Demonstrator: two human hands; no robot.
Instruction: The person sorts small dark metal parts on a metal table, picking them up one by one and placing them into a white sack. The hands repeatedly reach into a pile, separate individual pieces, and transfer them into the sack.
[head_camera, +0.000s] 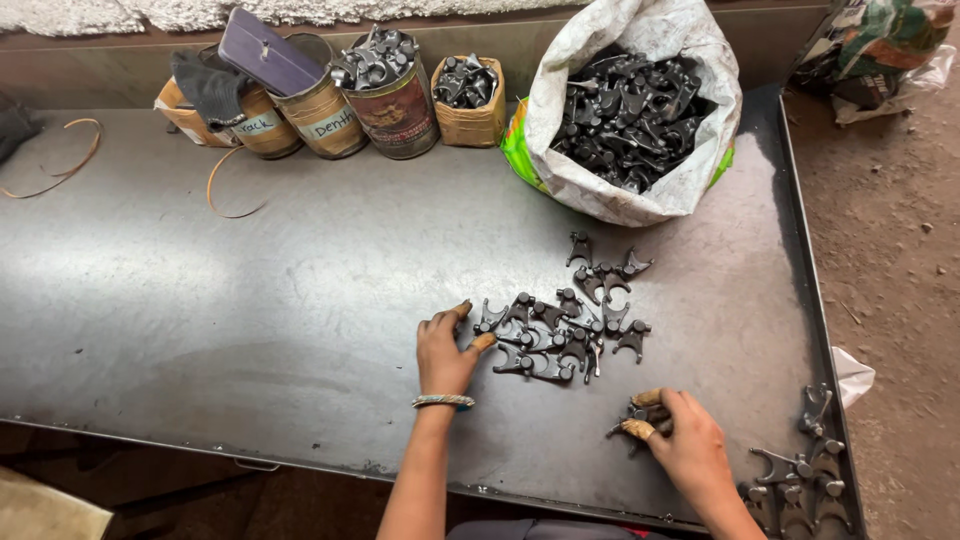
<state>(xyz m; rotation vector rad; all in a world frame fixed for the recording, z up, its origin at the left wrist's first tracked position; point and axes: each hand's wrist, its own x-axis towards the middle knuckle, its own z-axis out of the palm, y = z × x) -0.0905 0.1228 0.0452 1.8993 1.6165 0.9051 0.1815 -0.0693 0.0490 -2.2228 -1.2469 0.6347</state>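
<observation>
Dark metal fork-shaped parts (565, 325) lie in a loose cluster on the steel table (250, 290), right of centre and below the sack. The left hand (445, 350) rests at the cluster's left edge, fingers loosely spread, with its fingertips (484, 341) touching the nearest parts; a bangle (443, 402) sits on that wrist. The right hand (685, 440) is near the table's front edge, well apart from the cluster, and its fingers are curled around one or two of the same parts (632, 418).

A second group of similar parts (805, 470) lies at the table's front right corner, just beside the right hand. Behind the cluster, an open white sack (600, 185) holds many more dark parts. To the sack's left, along the rear edge, stand a small box of parts (468, 100), a tin of parts (392, 95), and two further taped containers (295, 110). Thin curved strips (225, 195) lie on the table's left portion.
</observation>
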